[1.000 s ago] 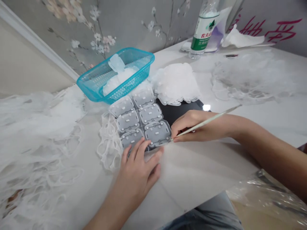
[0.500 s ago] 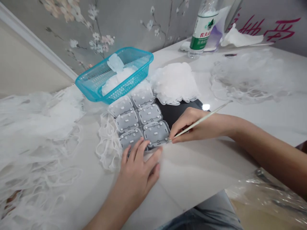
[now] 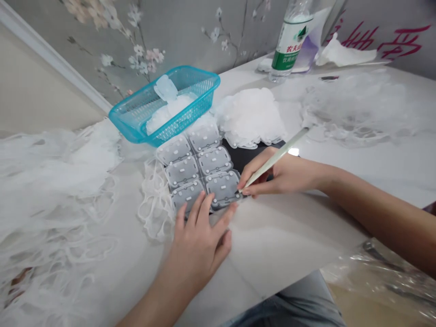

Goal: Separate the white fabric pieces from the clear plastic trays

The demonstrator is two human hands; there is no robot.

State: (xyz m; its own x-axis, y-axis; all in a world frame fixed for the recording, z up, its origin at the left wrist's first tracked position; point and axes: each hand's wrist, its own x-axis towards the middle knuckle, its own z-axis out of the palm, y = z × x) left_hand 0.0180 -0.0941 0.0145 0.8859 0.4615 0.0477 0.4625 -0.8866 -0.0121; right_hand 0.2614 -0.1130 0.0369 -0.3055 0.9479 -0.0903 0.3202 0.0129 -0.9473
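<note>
A translucent sheet of several rounded rectangular pieces (image 3: 200, 168) lies on a dark mat (image 3: 248, 156) in the middle of the white table. My left hand (image 3: 199, 243) lies flat with spread fingers, its fingertips pressing the sheet's near edge. My right hand (image 3: 275, 175) grips a thin pale stick (image 3: 277, 156) like a pen, its tip touching the right edge of the nearest right-hand piece.
A turquoise basket (image 3: 163, 106) holding white pieces stands behind the sheet. A heap of loose white pieces (image 3: 250, 116) lies to its right. White leftover webbing covers the left side (image 3: 51, 200) and far right (image 3: 357, 109). A green-labelled bottle (image 3: 289, 41) stands at the back.
My right hand has tilted the stick more upright and shifted slightly left along the piece's edge. My left hand has slid a little forward onto the sheet.
</note>
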